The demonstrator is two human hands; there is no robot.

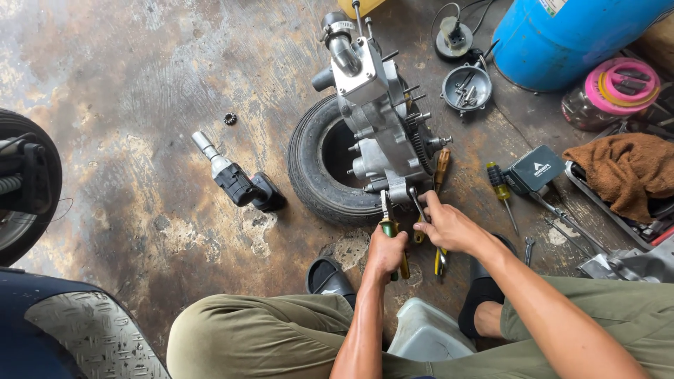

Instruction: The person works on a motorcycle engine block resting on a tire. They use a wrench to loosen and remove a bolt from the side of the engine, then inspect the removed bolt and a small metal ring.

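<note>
A silver engine case [375,119] rests upright on a small black tyre [309,168] on the stained concrete floor. My left hand [385,254] is shut on a green-and-yellow-handled screwdriver [388,226] whose tip meets the case's lower edge. My right hand [448,226] grips a metal tool [415,202] pressed against the same lower edge, just right of the screwdriver. Beside it, a wooden-handled screwdriver [441,168] leans at the case's right side.
A cordless impact wrench [237,181] lies left of the tyre. A round metal dish of small parts [466,89], a blue drum [562,38], a black box [536,168], loose screwdrivers [500,186], a brown rag [625,168] and a wheel [24,182] surround me.
</note>
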